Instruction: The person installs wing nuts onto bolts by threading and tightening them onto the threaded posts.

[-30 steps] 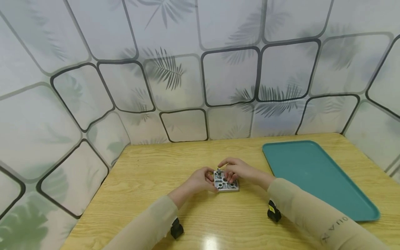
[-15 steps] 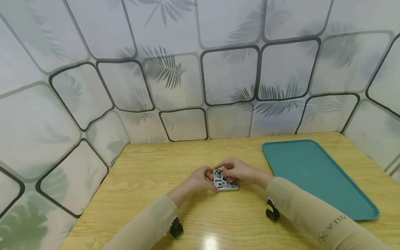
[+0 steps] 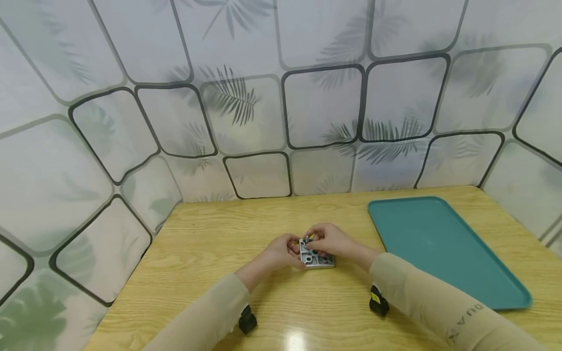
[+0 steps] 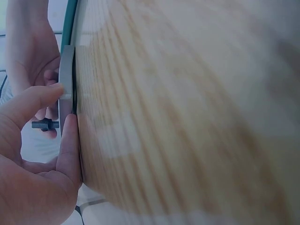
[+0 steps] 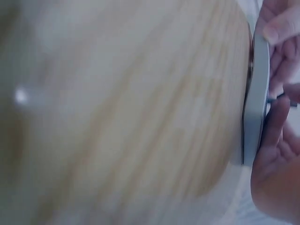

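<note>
Head view: the metal plate (image 3: 316,261) sits on the surface (image 3: 210,234), left hand (image 3: 281,252) fingers gripping its left edge, right hand (image 3: 330,239) fingers pinching the upright peg (image 3: 307,239)! Left wrist: rigid rim, probably weighty; sides look the best hold. Right wrist: peg seems hard, perhaps slippery; pinch its shank.

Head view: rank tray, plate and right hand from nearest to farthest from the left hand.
1. Plate: held at its left edge by the left hand.
2. Right hand: to the right, reaching over the plate.
3. Tray: farther right.
</note>
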Tool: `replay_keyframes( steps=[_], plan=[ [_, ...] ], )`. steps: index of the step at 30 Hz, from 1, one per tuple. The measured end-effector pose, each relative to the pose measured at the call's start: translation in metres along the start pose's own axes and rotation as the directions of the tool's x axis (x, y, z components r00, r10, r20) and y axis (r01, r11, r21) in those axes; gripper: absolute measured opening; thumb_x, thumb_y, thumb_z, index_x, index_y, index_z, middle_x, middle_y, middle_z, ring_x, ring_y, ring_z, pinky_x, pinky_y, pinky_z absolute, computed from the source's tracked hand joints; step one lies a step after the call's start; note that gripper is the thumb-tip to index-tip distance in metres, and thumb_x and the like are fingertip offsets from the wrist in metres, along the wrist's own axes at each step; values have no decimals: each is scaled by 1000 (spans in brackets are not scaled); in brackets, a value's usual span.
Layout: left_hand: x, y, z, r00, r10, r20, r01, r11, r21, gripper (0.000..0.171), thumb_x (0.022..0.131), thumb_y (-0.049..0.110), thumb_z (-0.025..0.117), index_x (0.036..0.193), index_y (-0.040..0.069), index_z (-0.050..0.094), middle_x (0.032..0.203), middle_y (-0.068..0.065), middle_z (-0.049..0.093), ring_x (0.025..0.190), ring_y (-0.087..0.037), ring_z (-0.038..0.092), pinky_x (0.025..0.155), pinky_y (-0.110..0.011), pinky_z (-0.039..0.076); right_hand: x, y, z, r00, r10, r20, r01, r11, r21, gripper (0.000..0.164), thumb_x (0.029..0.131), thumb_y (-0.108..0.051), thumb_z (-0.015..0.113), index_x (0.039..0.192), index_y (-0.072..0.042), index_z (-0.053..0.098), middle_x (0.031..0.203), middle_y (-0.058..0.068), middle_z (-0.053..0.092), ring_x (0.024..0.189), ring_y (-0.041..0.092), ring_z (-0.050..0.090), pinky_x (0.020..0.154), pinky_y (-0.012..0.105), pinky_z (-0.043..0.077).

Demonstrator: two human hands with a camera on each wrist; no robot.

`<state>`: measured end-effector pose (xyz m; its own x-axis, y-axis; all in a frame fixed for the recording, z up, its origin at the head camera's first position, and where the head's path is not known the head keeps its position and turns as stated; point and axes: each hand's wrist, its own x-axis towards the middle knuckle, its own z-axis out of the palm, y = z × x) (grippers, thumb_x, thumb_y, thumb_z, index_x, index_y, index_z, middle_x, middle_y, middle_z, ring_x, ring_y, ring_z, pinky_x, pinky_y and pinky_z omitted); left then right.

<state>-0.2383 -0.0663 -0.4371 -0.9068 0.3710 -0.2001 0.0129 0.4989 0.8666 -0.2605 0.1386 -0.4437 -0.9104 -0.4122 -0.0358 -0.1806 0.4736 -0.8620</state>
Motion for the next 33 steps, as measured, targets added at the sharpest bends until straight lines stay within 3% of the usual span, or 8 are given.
replay_keyframes(
  steps=[9, 13, 19, 26, 29, 33],
  plan=[
    [-1, -1, 0, 1000, -1, 4, 1, 1000, -3, 75, 80, -3, 88, 146, -4, 53, 107, -10, 64, 89, -15, 64, 84, -30, 56, -1, -16, 18, 969, 104, -222, -152, 965, -212, 17, 93, -23, 78, 98, -8, 71, 82, 3, 65, 68, 14, 56, 63, 27, 46],
    [0, -2, 0, 1000, 2, 5, -2, 1000, -7, 74, 79, -3, 88, 145, -4, 53, 107, -9, 63, 88, -15, 64, 84, -30, 56, 0, -21, 22, 955, 116, -274, -200, 932, -303, 23, 95, -30, 77, 89, -11, 67, 83, 3, 66, 72, 16, 55, 65, 28, 43],
    [0, -2, 0, 1000, 5, 0, -5, 1000, 1, 75, 78, -2, 88, 145, -5, 53, 108, -10, 64, 89, -15, 64, 85, -30, 56, -1, -28, 26, 943, 129, -307, -239, 904, -354, 27, 96, -33, 75, 86, -11, 64, 82, 3, 66, 71, 17, 55, 60, 26, 39],
    [-1, -2, 0, 1000, 2, -4, -2, 1000, -1, 74, 79, -2, 88, 144, -4, 54, 108, -10, 64, 89, -16, 64, 85, -31, 56, 1, -24, 22, 953, 142, -268, -225, 923, -312, 28, 98, -36, 74, 93, -10, 66, 78, 3, 65, 65, 15, 55, 58, 25, 41],
    [0, -2, 1, 1000, 1, -4, -1, 1000, -4, 74, 79, -3, 88, 144, -4, 54, 107, -9, 64, 89, -15, 64, 84, -29, 56, 0, -19, 15, 973, 123, -194, -167, 959, -230, 28, 98, -32, 72, 104, -5, 67, 75, 3, 66, 59, 12, 58, 56, 25, 47],
    [1, -1, 1, 1000, 3, -8, -3, 1000, -5, 73, 78, -4, 88, 143, -5, 54, 105, -9, 64, 89, -15, 64, 82, -26, 54, -1, -9, 2, 998, 43, -47, -45, 998, -43, 33, 98, -16, 62, 124, 4, 63, 77, 6, 66, 59, 12, 61, 59, 26, 55]
  ],
)
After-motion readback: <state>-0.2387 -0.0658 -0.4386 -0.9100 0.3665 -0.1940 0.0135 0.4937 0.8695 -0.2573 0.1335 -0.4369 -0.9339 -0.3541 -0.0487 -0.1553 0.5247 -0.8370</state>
